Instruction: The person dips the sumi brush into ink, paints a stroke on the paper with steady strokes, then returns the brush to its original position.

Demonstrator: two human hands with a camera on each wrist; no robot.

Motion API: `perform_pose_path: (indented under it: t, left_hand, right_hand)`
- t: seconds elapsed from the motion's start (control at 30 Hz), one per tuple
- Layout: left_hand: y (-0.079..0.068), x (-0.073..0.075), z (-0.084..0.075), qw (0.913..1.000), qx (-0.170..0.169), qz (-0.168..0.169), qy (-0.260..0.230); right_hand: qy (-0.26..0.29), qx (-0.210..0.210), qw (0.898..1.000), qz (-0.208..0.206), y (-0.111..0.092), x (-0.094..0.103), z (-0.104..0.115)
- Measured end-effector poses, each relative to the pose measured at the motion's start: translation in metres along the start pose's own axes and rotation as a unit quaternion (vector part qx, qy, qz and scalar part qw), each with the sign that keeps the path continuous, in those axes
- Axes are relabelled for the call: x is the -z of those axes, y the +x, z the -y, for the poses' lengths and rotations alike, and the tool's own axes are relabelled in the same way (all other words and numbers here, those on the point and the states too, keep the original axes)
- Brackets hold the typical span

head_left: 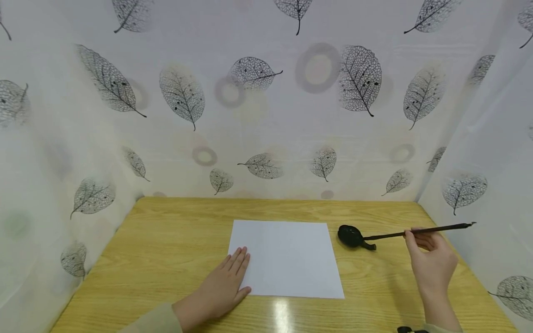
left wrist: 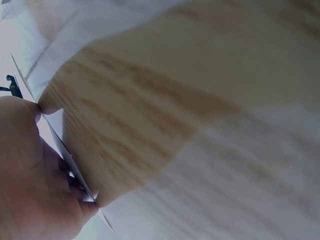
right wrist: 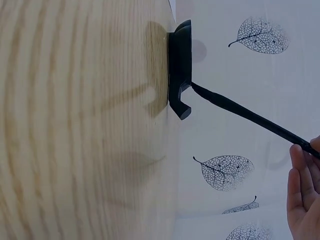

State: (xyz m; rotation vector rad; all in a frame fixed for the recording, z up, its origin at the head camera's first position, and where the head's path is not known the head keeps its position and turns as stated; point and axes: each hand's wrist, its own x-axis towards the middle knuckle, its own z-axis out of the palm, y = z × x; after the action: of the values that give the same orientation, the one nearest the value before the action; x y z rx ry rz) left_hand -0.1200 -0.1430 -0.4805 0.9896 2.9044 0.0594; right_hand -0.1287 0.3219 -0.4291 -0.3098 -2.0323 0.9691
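A white sheet of paper [head_left: 293,259] lies on the table, and my left hand [head_left: 220,289] rests on its left edge, fingers extended. In the left wrist view that hand [left wrist: 40,175] is seen from low down along the paper's edge. My right hand [head_left: 433,263] pinches a dark writing brush [head_left: 441,228] partway along its handle. The brush slants down leftward to a small black ink dish [head_left: 349,235] with a curved stub handle, right of the paper. In the right wrist view the brush tip meets the rim of the ink dish [right wrist: 181,60].
The wooden table [head_left: 166,245] is enclosed at the back and both sides by a white curtain [head_left: 266,125] printed with dark leaves. A bright light reflection shows near the table's front. A dark band sits at my right wrist.
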Motion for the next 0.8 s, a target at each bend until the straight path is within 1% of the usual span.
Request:
perform_pose_path:
  t: [0.1,0.23,0.47,0.63,0.8]
  left_hand:
    - [0.0002,-0.0001,0.0,1.0,-0.001,-0.002,0.004]
    - [0.0,-0.0007,0.0002,1.0,0.0,0.002,0.008]
    - [0.0001,-0.0003,0.0007,0.9999,0.0,0.005,0.011]
    - [0.0003,0.0,0.0007,0.9999,0.001,0.005,0.012]
    - [0.0006,-0.0008,0.0005,0.9999,-0.002,-0.001,0.016]
  right_hand:
    - [-0.007,-0.002,1.0,-0.003,-0.0003,0.0024,0.0001]
    - [-0.017,-0.008,1.0,-0.008,0.0008,0.0064,0.001]
    - [0.004,-0.021,0.999,-0.03,0.004,0.0072,0.0042]
    - [0.023,-0.031,0.999,-0.019,0.0018,0.0028,0.0056]
    - [0.023,-0.02,1.0,-0.009,-0.0003,0.0017,0.0029]
